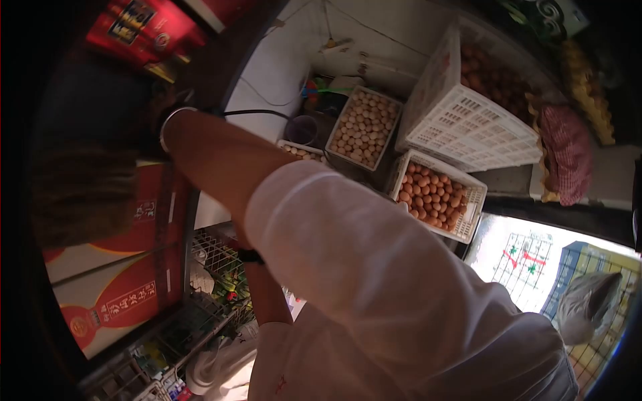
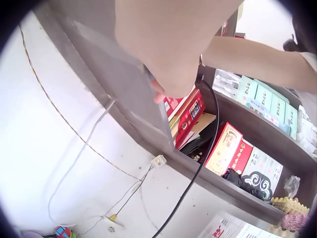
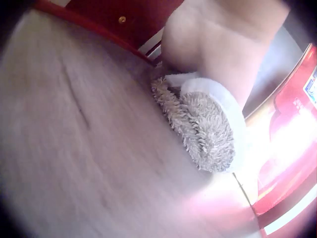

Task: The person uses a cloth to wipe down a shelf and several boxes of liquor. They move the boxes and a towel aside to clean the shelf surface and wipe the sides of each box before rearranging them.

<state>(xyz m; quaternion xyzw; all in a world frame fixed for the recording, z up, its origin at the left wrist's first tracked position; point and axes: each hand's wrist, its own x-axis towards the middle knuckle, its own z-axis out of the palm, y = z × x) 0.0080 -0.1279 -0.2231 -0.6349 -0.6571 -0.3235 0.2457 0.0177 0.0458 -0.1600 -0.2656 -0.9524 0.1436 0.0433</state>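
Observation:
In the right wrist view my right hand [image 3: 190, 44] holds a shaggy grey duster [image 3: 210, 131] with a white rim, right at a brown wood-grained surface [image 3: 84, 139]. Its fingers are mostly hidden. The head view has this arm stretched towards the upper left, the hand lost in shadow beyond a band [image 1: 167, 127] at the wrist. My left hand [image 2: 173, 64] grips the front edge of a grey-brown shelf panel [image 2: 133, 104], its fingertips [image 2: 157, 93] bent in at the edge. Red gift boxes [image 2: 187, 114] stand behind that panel. In the head view, my right arm largely hides the left hand.
White crates of eggs [image 1: 364, 127] stand beside a tall white crate [image 1: 468, 127]. A black cable [image 2: 198, 168] hangs across the shelf front. Red and white cartons [image 1: 127, 294] lie at the left, and a wire basket [image 1: 224, 257] of vegetables below.

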